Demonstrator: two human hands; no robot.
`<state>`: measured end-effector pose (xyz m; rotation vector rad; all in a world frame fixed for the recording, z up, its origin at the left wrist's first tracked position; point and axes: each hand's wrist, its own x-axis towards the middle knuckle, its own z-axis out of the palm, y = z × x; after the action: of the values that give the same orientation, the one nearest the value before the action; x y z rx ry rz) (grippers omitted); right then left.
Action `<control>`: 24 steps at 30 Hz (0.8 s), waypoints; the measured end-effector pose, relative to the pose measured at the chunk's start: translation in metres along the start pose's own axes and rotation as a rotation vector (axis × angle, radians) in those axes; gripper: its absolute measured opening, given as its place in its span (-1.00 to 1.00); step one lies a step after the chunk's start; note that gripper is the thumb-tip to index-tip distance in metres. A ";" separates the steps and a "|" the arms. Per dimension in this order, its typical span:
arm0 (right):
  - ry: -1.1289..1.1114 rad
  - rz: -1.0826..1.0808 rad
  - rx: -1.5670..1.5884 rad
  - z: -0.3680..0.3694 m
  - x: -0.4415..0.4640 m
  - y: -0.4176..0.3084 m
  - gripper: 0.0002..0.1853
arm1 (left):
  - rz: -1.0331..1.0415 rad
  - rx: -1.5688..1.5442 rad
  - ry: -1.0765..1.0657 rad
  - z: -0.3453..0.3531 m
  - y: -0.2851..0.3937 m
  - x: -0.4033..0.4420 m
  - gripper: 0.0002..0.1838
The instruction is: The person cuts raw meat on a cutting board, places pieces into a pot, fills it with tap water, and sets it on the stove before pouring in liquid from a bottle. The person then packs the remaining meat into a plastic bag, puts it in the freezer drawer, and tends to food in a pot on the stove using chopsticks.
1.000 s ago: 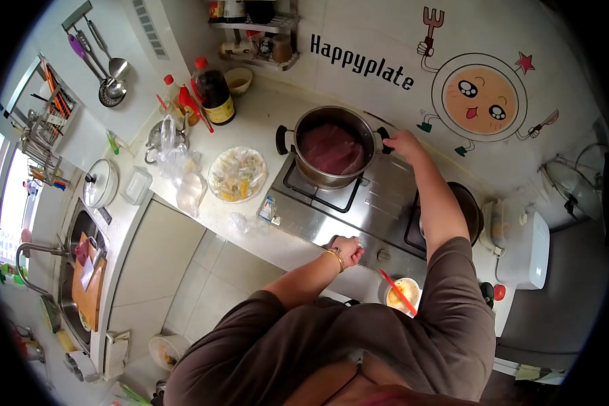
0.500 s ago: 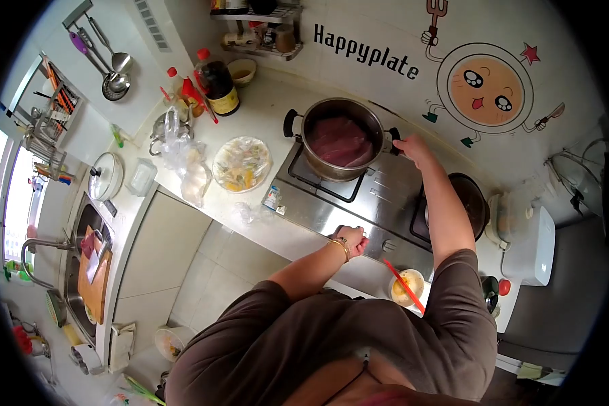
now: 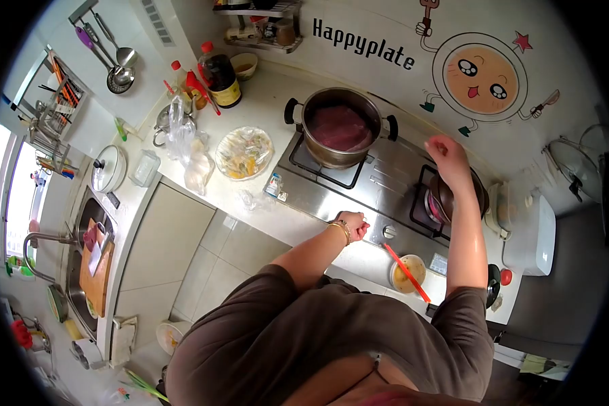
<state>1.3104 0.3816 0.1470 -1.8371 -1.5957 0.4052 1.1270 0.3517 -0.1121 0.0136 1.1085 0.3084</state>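
Note:
A steel pot (image 3: 338,157) with black handles stands on the left burner, a large piece of dark red meat (image 3: 343,128) inside it. My right hand (image 3: 448,157) is apart from the pot's right handle, its fingers curled together with nothing seen in them, near the dark pan (image 3: 479,193) on the right burner. At the front edge of the steel gas stove (image 3: 379,193), my left hand (image 3: 352,225) is closed, left of a visible stove knob (image 3: 389,232). Whatever its fingers hold is hidden under them.
A bowl (image 3: 407,274) with a red stick across it sits at the counter's front. Left of the stove are a plastic-covered plate (image 3: 244,153), plastic bags (image 3: 185,145) and a dark sauce bottle (image 3: 220,78). A cutting board (image 3: 96,277) lies over the sink.
My right hand has let go of the pot's right handle and moved right and back toward me. The left hand stays at the stove's front edge. The view has shifted slightly.

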 end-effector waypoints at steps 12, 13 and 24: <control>-0.050 0.022 0.360 -0.058 -0.181 -0.015 -0.78 | -0.019 -0.032 -0.018 0.000 0.001 -0.003 -0.73; -0.061 0.011 0.368 -0.057 -0.190 -0.011 -0.78 | 0.000 -0.013 -0.022 0.000 -0.001 -0.011 -0.73; -0.190 0.148 0.534 0.001 -0.241 0.028 -0.78 | 1.216 1.449 0.797 -0.126 0.018 -0.098 -0.66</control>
<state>1.2809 0.1490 0.0834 -1.5339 -1.3042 0.9937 0.9719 0.3261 -0.0795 2.0516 1.7912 0.5257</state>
